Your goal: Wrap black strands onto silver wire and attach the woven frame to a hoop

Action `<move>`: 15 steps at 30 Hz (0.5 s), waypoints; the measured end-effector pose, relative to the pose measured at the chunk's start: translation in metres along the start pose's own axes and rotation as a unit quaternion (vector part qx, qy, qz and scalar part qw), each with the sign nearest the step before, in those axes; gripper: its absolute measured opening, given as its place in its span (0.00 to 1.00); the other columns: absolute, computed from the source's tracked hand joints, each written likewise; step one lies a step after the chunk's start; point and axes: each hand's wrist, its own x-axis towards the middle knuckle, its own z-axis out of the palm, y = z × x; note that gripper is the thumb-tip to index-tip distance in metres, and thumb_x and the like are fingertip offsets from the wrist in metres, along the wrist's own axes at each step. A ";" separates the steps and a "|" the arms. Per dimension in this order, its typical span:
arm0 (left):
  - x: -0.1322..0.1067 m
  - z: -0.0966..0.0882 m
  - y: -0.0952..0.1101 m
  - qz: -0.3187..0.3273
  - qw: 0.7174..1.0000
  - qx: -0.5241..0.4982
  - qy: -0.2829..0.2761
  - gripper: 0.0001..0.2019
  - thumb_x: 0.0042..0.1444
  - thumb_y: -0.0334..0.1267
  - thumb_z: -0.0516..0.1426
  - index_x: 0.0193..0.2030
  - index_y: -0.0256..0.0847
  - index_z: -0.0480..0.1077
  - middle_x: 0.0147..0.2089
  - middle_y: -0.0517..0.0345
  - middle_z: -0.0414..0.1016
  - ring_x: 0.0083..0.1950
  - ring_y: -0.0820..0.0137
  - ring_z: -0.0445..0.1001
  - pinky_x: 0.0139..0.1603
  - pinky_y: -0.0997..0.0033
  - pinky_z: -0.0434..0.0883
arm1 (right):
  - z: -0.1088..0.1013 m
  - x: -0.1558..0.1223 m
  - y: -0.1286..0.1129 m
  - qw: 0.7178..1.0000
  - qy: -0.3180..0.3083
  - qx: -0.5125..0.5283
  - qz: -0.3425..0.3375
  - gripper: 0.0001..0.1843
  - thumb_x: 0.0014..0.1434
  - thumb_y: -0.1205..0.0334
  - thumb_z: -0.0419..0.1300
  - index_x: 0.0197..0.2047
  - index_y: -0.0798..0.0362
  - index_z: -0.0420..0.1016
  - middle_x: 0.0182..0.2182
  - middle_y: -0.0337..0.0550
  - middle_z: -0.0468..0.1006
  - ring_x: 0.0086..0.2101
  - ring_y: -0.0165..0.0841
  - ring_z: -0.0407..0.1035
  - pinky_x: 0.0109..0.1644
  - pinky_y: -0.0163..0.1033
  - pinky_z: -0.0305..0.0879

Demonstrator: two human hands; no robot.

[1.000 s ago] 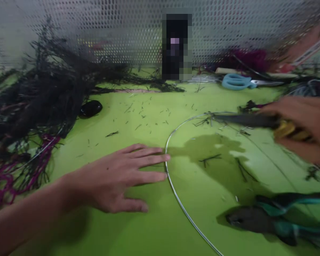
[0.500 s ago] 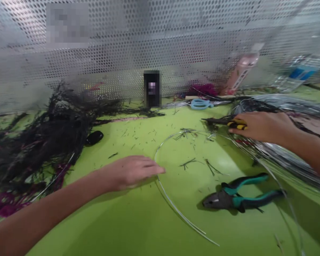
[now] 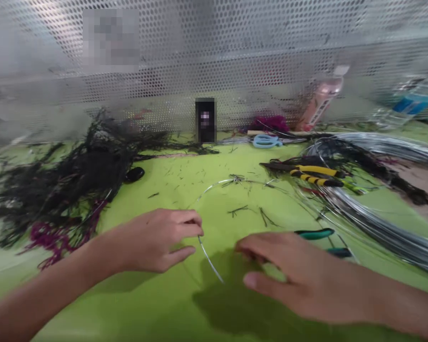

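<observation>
My left hand [image 3: 160, 242] reaches over the green table with its thumb apart from the curled fingers. Its fingertips meet a thin silver wire [image 3: 211, 261] that bends in a loose arc; whether they grip it I cannot tell. To the right, my right hand [image 3: 292, 270] hovers palm down, thumb and fingers parted, nothing between them. It hides the head of the cutting pliers, whose teal handles [image 3: 316, 234] show behind it. Yellow-and-black long-nose pliers [image 3: 306, 175] lie farther back beside a large coil of silver wire [image 3: 381, 223].
Black stringy material [image 3: 71, 175] and purple yarn [image 3: 50, 240] are heaped at left, near a black oval object [image 3: 134, 174]. Light-blue-handled scissors [image 3: 267, 140], a pink bottle [image 3: 317, 104] and a clear bottle [image 3: 410, 102] stand or lie along the perforated metal panel [image 3: 235, 57].
My right hand has let go of the yellow-and-black pliers and come nearer, over the teal-handled pliers. My left thumb has parted from the fingers, and less wire shows below that hand.
</observation>
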 end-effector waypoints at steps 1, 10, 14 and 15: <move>-0.001 -0.003 0.007 -0.016 1.000 -0.001 -0.006 0.11 0.66 0.35 0.58 0.54 0.40 0.75 0.54 0.49 0.78 0.47 0.59 0.80 0.45 0.63 0.75 | 0.005 0.007 -0.012 0.998 -0.021 0.054 -0.012 0.20 0.68 0.46 0.59 0.52 0.53 0.75 0.41 0.49 0.81 0.38 0.39 0.74 0.40 0.41 0.67; -0.056 -0.053 0.046 -0.086 0.995 -0.046 0.036 0.29 0.64 0.45 0.63 0.70 0.53 0.63 0.68 0.56 0.71 0.67 0.59 0.72 0.64 0.65 0.70 | -0.023 0.018 -0.058 0.983 -0.083 0.151 -0.067 0.10 0.69 0.65 0.52 0.44 0.51 0.75 0.28 0.37 0.73 0.27 0.29 0.64 0.30 0.34 0.56; -0.051 -0.064 0.054 -0.074 0.980 -0.072 0.171 0.13 0.70 0.40 0.58 0.60 0.51 0.72 0.56 0.59 0.78 0.55 0.69 0.78 0.55 0.71 0.71 | -0.070 0.005 -0.062 0.989 0.011 -0.047 -0.141 0.14 0.73 0.60 0.50 0.42 0.47 0.77 0.27 0.37 0.75 0.27 0.32 0.67 0.29 0.38 0.53; -0.044 -0.066 0.054 -0.064 0.971 -0.076 0.216 0.11 0.71 0.38 0.58 0.58 0.49 0.74 0.53 0.58 0.79 0.52 0.70 0.78 0.52 0.71 0.71 | -0.079 0.005 -0.061 0.986 0.033 -0.075 -0.144 0.14 0.74 0.59 0.50 0.42 0.46 0.76 0.26 0.36 0.75 0.27 0.32 0.67 0.29 0.38 0.53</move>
